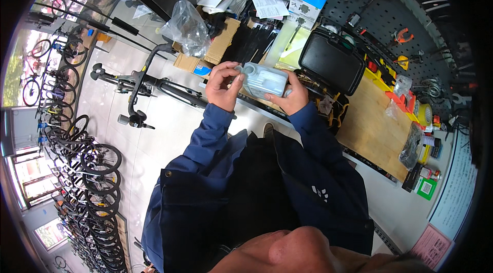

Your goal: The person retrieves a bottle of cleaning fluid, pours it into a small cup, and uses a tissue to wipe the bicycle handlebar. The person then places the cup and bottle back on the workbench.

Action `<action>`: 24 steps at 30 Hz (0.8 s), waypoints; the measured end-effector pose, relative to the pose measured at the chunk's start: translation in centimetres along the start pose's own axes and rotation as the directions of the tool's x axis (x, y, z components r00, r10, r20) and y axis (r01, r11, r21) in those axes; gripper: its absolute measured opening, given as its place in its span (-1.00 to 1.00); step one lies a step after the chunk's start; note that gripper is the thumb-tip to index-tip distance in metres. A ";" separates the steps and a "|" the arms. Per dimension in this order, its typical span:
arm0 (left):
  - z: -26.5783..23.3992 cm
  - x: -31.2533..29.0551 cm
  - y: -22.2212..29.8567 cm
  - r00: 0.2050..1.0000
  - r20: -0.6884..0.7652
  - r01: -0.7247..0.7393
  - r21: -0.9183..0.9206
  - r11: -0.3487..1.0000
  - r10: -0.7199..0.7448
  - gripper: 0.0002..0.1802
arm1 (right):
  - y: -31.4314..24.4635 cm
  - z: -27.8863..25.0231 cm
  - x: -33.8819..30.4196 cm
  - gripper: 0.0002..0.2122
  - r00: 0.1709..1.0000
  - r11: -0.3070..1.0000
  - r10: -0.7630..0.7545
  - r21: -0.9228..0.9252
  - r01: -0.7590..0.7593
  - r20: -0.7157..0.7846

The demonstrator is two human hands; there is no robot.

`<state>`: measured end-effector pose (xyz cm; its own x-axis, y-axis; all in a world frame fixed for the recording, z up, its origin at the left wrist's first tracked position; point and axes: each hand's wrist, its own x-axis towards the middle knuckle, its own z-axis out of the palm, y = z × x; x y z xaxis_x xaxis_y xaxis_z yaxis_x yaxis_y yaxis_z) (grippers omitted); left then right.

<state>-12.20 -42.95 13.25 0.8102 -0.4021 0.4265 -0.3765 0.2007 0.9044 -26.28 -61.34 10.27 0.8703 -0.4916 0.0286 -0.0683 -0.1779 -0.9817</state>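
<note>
A small, pale translucent plastic bottle (268, 81) with a bluish tint lies tilted between my hands, above the near edge of the workbench. My right hand (292, 94) grips its base end, fingers wrapped behind and thumb along the lower side. The round neck (249, 69) points toward my left hand (224, 86). Thumb and fingers of that hand are bent together in a pinch right beside the neck. A small pale round piece, which looks like the bottle's cap, shows between those fingertips, partly hidden.
On the workbench (367, 132) lie a black plastic case (331, 60), cardboard boxes (223, 42), a clear plastic bag (187, 29) and a blue-white box (305, 6). Tools hang on a pegboard (405, 11). A bicycle (154, 85) stands left of me; many more line the far left.
</note>
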 end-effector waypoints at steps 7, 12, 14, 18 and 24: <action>1.4 1.0 1.9 0.979 0.170 -0.129 0.112 0.985 0.109 -0.78 | -3.2 -1.8 -1.8 -0.25 0.992 0.959 -0.116 -0.265 0.097 -0.055; 2.7 2.5 4.5 0.904 0.356 -0.346 0.286 0.894 0.236 -0.79 | -4.2 -3.3 -3.6 -0.25 0.985 0.970 -0.097 -0.234 0.062 -0.141; 3.4 3.4 4.7 0.844 0.455 -0.437 0.274 0.857 0.285 -0.80 | -4.2 -3.7 -4.3 -0.26 0.976 0.981 -0.076 -0.192 0.036 -0.205; 6.0 4.5 4.5 0.733 0.608 -0.478 0.144 0.866 0.303 -0.82 | -4.4 -5.9 -6.6 -0.24 0.935 0.927 -0.115 -0.373 -0.020 -0.336; 14.1 3.8 5.7 0.667 0.635 -0.471 -0.045 0.881 0.389 -0.73 | -4.9 -11.0 -11.2 -0.30 0.842 0.932 -0.100 -0.347 -0.107 -0.530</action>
<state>-17.54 -55.91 20.19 0.1087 -0.7573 0.6439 -0.6930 0.4067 0.5953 -41.11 -64.37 16.79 0.4807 -0.8481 0.2227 -0.3261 -0.4086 -0.8525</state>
